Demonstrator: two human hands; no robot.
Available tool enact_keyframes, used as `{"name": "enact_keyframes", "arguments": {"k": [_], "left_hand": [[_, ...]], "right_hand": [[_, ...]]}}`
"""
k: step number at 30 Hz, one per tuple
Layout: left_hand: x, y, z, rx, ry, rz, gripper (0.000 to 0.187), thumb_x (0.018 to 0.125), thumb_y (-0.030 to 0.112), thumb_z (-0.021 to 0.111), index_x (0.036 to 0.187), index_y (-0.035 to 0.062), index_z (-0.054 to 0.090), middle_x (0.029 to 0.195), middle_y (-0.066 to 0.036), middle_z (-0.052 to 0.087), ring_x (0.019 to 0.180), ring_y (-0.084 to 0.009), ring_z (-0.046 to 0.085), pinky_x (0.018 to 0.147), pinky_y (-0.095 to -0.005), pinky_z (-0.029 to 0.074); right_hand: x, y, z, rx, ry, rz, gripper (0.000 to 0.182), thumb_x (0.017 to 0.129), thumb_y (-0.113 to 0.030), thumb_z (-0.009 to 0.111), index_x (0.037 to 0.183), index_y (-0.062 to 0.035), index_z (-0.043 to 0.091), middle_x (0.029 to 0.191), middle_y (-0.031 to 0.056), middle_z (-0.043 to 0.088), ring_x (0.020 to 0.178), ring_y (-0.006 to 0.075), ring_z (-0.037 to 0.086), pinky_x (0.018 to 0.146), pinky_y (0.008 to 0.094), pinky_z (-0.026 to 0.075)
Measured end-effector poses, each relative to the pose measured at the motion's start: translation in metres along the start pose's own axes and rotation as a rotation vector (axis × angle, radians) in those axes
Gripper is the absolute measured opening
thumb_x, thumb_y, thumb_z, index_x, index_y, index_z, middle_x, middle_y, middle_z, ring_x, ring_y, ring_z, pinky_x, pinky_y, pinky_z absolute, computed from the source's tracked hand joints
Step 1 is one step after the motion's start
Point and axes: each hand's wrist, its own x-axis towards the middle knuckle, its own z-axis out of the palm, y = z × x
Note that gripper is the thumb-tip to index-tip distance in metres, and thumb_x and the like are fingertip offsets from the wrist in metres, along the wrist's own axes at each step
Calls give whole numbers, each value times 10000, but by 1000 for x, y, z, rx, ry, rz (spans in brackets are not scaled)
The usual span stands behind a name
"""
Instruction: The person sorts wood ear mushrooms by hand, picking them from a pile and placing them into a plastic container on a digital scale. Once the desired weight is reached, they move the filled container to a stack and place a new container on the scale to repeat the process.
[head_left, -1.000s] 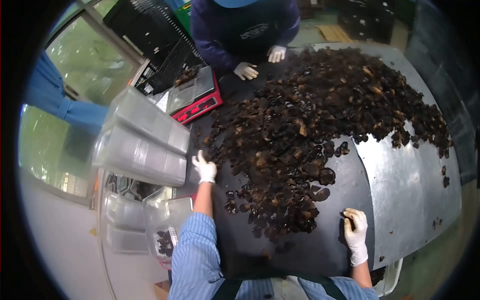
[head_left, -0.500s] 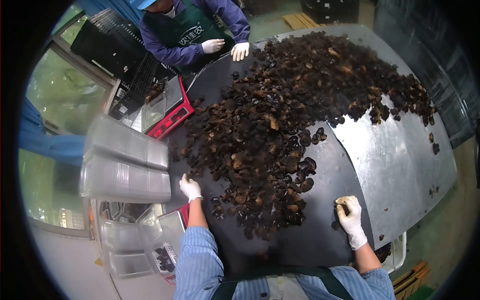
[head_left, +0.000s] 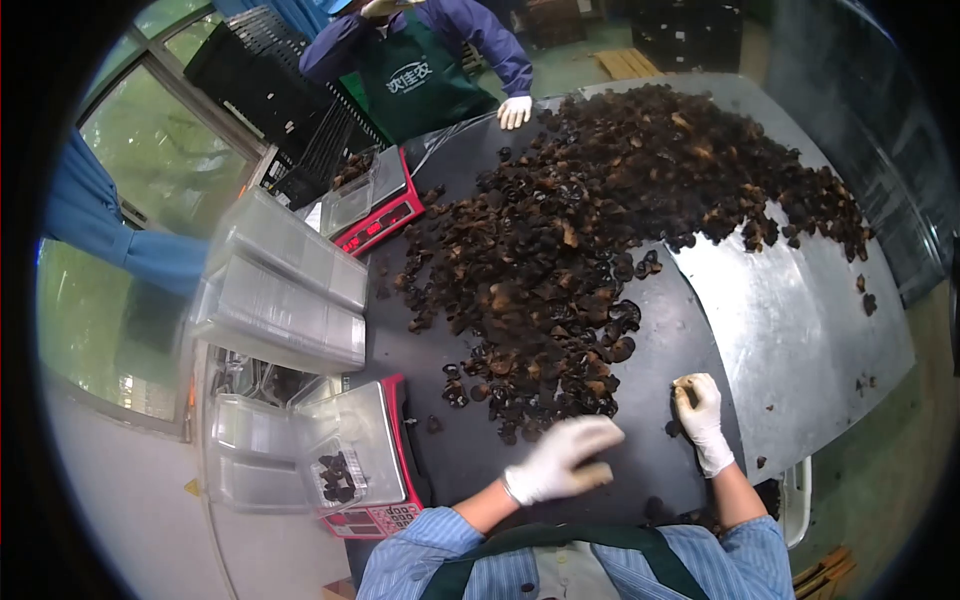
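Note:
White gloves cover both of my hands. My left hand (head_left: 565, 462) is over the near part of the dark table, just below the lower edge of a large pile of dark brown, fungus-like pieces (head_left: 560, 260). Its fingers are apart, with nothing between them. On the right, my right hand (head_left: 700, 418) rests near the edge of the dark surface, its fingers curled together; what they hold, if anything, is hidden. A small dark piece (head_left: 673, 428) lies beside it. At the lower left, a red scale (head_left: 400, 440) bears a clear tray (head_left: 338, 450) with several dark pieces inside.
Stacked clear containers (head_left: 285, 290) stand at the left edge, with more (head_left: 255, 450) below. Behind them is a second red scale (head_left: 385, 215). Across the table stands a person in a green apron (head_left: 420, 80), one gloved hand (head_left: 514, 112) on the table edge. Dark crates (head_left: 260, 80) stand behind.
My left hand has moved right from beside the pile to its near edge. My right hand has barely moved. The co-worker has raised one hand towards the head. The view has shifted.

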Motion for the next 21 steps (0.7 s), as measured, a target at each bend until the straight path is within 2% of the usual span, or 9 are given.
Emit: {"name": "enact_keyframes", "arguments": {"k": [2, 4, 6, 7, 9, 12, 15, 17, 21], "left_hand": [[5, -33, -17, 348, 362, 0, 327, 711, 118, 688, 1015, 24, 613, 998, -156, 609, 953, -341, 573, 806, -414, 474], [-5, -73, -21, 623, 465, -290, 395, 772, 153, 673, 1151, 84, 585, 1227, -166, 509, 1121, -370, 471, 952, -451, 392], [-22, -103, -21, 790, 256, -459, 587, 803, 361, 644, 1331, 173, 470, 1432, -191, 316, 1232, -468, 341, 1030, -522, 300], [-26, -97, -21, 793, 195, -449, 611, 797, 386, 642, 1343, 179, 459, 1432, -196, 317, 1243, -473, 327, 1036, -524, 294], [-38, -91, -16, 783, 97, -384, 647, 786, 432, 639, 1357, 196, 448, 1431, -195, 325, 1263, -484, 299, 1045, -542, 273], [-59, -68, -9, 835, -56, -285, 602, 803, 412, 624, 1347, 212, 460, 1423, -166, 352, 1275, -466, 298, 1057, -567, 230], [-91, -63, -10, 848, 31, -395, 528, 830, 375, 600, 1320, 215, 489, 1418, -170, 356, 1272, -446, 317, 1057, -562, 227], [-115, -59, -10, 816, 116, -539, 506, 825, 354, 604, 1298, 202, 508, 1409, -190, 356, 1258, -449, 332, 1052, -542, 246], [-158, -39, -1, 688, 106, -455, 433, 786, 297, 646, 1191, 160, 579, 1372, -203, 388, 1236, -444, 361, 1026, -516, 311]], "right_hand": [[1, -2, 0, -5, 6, 3, 122, 692, 13, 639, 792, -53, 621, 803, 86, 616, 801, 266, 576, 729, 364, 447], [1, 1, 3, -40, -7, -9, 128, 701, -44, 653, 826, -60, 632, 836, 83, 620, 820, 273, 581, 753, 372, 452], [10, -8, 10, -57, 7, 145, 155, 714, -93, 660, 865, -66, 637, 883, 84, 621, 842, 278, 586, 778, 371, 456], [17, -12, 15, -66, 10, 218, 173, 720, -117, 664, 885, -69, 640, 906, 84, 621, 852, 280, 589, 791, 371, 457], [31, -10, 37, -160, -1, 174, 329, 760, -208, 669, 1063, -87, 622, 1143, 133, 554, 1064, 309, 521, 915, 397, 413], [45, -56, 73, -239, -120, 25, 561, 792, -321, 618, 1272, -69, 475, 1341, 223, 401, 1221, 414, 363, 987, 548, 301], [18, -93, 116, -355, -366, -100, 769, 780, -415, 619, 1380, -19, 346, 1438, 247, 290, 1305, 482, 248, 1050, 609, 184], [-1, -123, 106, -396, -505, -319, 737, 781, -414, 629, 1359, -28, 384, 1419, 205, 333, 1299, 456, 273, 1047, 604, 213], [-51, -130, 82, -200, -775, -667, 580, 749, -355, 663, 1252, -106, 518, 1331, 107, 447, 1258, 378, 348, 1033, 618, 227]]}}
